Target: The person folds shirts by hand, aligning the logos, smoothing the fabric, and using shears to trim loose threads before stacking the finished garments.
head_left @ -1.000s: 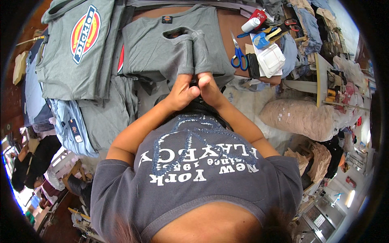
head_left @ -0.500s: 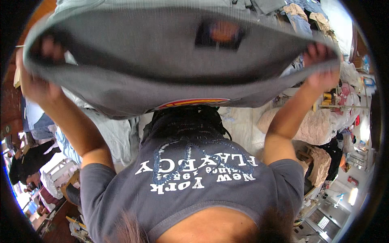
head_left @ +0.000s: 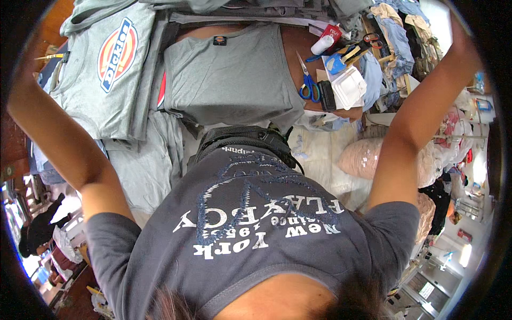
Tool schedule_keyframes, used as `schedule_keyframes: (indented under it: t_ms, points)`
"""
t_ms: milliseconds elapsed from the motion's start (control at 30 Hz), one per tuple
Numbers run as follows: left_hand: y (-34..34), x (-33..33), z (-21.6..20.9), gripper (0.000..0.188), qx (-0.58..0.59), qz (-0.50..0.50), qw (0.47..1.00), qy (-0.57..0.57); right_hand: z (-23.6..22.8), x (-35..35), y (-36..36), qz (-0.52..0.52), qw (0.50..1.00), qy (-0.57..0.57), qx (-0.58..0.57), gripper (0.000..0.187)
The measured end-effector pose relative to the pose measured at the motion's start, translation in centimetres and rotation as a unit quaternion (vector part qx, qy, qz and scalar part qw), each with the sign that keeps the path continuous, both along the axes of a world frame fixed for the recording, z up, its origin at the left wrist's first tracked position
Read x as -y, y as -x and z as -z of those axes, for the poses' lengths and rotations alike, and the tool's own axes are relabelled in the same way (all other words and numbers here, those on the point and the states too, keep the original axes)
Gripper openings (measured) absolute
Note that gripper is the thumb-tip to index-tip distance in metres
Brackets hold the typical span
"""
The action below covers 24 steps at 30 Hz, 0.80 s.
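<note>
Both my arms are raised wide apart, and the hands lie beyond the picture's dark rim. My left forearm (head_left: 53, 128) runs up the left side; my right forearm (head_left: 426, 101) reaches to the upper right corner. What either hand holds is hidden. Between the arms, a grey T-shirt (head_left: 229, 80) lies spread on a brown table, its dark neck label facing up. To its left is a pile of grey T-shirts (head_left: 80, 101); the top one carries a red, yellow and blue print.
Right of the shirt lie blue-handled scissors (head_left: 309, 88), a black case (head_left: 326, 96), a white plastic box (head_left: 349, 88) and a red-and-white tube (head_left: 326, 40). More grey cloth (head_left: 144, 170) hangs at the table's front left. A large pinkish bag (head_left: 362, 159) stands on the right.
The grey T-shirt that both hands stretched open before me has left the picture. My arms have moved up and outward, taking the hands out of view and uncovering the table.
</note>
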<state>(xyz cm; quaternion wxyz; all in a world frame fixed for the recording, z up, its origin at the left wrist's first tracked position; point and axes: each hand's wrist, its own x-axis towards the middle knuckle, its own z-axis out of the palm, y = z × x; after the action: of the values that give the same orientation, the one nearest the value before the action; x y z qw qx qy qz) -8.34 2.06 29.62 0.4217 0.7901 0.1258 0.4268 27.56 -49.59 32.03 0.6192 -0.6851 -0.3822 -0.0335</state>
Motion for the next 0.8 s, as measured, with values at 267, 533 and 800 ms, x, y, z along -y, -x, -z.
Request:
schedule_keyframes:
  t_ms: [267, 533, 800]
  points:
    - [7.6, 12.9, 26.4, 0.03, -0.237, 0.133, 0.954, 0.126, 24.0, 1.3, 14.3, -0.105, 0.892, 0.262, -0.353, 0.033]
    - [10.4, 17.6, 28.6, 0.03, -0.393, 0.077, 0.897, 0.19, 30.2, 3.9, 20.5, -0.031, 0.889, 0.259, -0.376, 0.035]
    - [10.2, 17.3, 28.3, 0.023, -0.382, 0.091, 0.881, 0.263, 33.1, 5.7, 20.3, -0.017, 0.85, 0.316, -0.42, 0.025]
